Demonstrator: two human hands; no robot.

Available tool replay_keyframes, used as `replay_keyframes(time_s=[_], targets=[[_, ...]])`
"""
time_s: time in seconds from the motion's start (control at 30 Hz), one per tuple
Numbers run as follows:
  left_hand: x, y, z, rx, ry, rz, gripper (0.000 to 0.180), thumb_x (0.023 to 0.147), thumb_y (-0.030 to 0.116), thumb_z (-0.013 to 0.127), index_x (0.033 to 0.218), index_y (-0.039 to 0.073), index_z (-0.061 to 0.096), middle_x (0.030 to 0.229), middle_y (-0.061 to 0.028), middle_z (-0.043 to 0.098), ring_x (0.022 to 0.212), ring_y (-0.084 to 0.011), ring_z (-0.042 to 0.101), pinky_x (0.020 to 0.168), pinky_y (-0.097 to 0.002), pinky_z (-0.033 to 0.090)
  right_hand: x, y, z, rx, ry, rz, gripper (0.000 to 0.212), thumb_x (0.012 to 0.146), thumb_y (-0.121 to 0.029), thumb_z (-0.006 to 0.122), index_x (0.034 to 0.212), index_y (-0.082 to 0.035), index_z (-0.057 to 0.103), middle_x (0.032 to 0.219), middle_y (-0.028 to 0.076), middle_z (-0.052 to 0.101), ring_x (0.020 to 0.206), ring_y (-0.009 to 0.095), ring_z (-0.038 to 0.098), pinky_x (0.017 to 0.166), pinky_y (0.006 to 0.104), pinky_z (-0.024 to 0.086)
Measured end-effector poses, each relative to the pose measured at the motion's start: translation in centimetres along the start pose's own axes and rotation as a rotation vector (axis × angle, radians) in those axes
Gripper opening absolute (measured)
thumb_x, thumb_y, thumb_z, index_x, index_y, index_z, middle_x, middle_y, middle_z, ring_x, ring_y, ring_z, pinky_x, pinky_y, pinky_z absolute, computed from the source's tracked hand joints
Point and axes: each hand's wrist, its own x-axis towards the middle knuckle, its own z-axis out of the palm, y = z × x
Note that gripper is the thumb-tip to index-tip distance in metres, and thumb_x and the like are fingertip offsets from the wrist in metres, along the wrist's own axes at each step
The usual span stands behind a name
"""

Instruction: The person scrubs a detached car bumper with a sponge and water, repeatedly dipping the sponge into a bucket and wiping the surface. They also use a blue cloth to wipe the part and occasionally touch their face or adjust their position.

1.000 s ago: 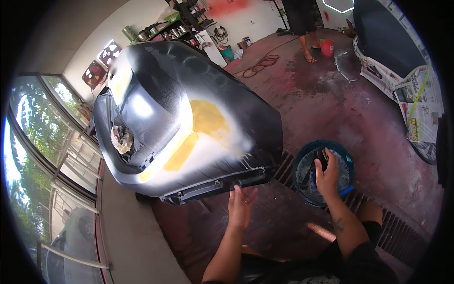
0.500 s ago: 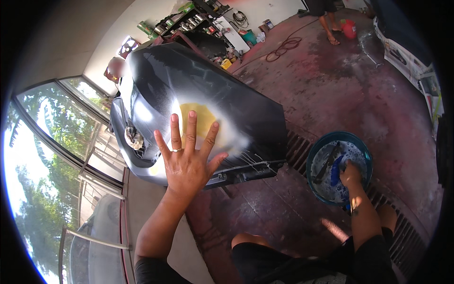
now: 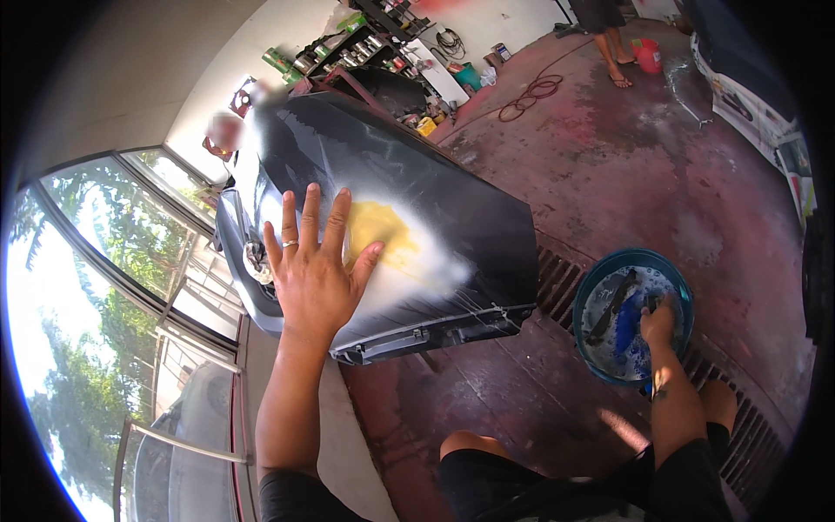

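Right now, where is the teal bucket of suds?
In the head view, the bucket sits at right by the floor grate, with the person's right hand in it.

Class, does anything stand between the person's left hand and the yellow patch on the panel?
Nothing visible: the left hand overlaps the yellow patch in view, though whether they touch is unclear.

The dark bumper (image 3: 474, 213) has one yellow patch (image 3: 383, 230) ringed with white. To its right, a teal bucket (image 3: 633, 254) holds sudsy water (image 3: 654, 284), a blue thing (image 3: 625, 329) and a dark strip (image 3: 612, 309).
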Motion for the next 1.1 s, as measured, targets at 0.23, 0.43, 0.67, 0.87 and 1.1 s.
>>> replay_keyframes(time_s=[0.23, 0.43, 0.67, 0.87, 1.1], targets=[[-4.3, 4.0, 1.4, -0.067, -0.035, 0.209, 0.095, 0.097, 0.072, 0.064, 0.167, 0.010, 0.050, 0.177, -0.0153, 0.040, 0.168, -0.0403, 0.025, 0.133, -0.0709, 0.010, -3.1, -3.5, -2.9, -0.043, -0.081, 0.012, 0.089, 0.100, -0.021, 0.078, 0.170, -0.002, 0.028, 0.152, 0.030, 0.062, 0.138, 0.048, 0.063, 0.117, 0.0560, 0.049], [-8.9, 8.9, 4.7, -0.238, -0.101, 0.423, 0.090, 0.092, 0.068, 0.070, 0.162, 0.013, 0.056, 0.178, -0.0174, 0.036, 0.169, -0.0383, 0.024, 0.130, -0.0761, 0.013, -2.2, -2.2, -1.5, 0.012, 0.095, -0.157, 0.088, 0.098, -0.011, 0.079, 0.171, -0.004, 0.029, 0.152, 0.028, 0.062, 0.139, 0.048, 0.062, 0.118, 0.0535, 0.049], [-12.8, 7.8, 4.2, -0.548, -0.039, 0.405, 0.045, 0.085, 0.038, 0.089, 0.124, 0.018, 0.081, 0.164, -0.0168, 0.056, 0.159, -0.0381, 0.045, 0.130, -0.0668, 0.029, -1.7, -1.8, -0.6, -0.109, -0.060, -0.236, 0.078, 0.095, -0.010, 0.081, 0.163, 0.000, 0.045, 0.154, 0.027, 0.060, 0.143, 0.045, 0.059, 0.121, 0.0509, 0.047], [-16.7, 8.6, 4.8, -1.020, 0.015, 0.164, 0.028, 0.083, 0.020, 0.091, 0.109, 0.011, 0.083, 0.115, -0.0076, 0.079, 0.104, -0.0302, 0.076, 0.096, -0.0438, 0.061, 0.2, 0.5, 0.2, 0.074, 0.089, -0.314, 0.075, 0.091, -0.009, 0.084, 0.157, 0.006, 0.051, 0.151, 0.032, 0.061, 0.142, 0.047, 0.060, 0.119, 0.0509, 0.047], [-25.4, 12.7, 7.9, -1.644, -0.271, -1.102, 0.028, 0.107, 0.031, 0.075, 0.117, 0.004, 0.078, 0.102, -0.0077, 0.078, 0.096, -0.0217, 0.076, 0.089, -0.0379, 0.060, -1.8, -1.7, -1.4, -0.013, 0.033, -0.316, 0.068, 0.093, -0.011, 0.084, 0.151, 0.006, 0.052, 0.145, 0.030, 0.062, 0.138, 0.049, 0.060, 0.119, 0.0540, 0.047]])
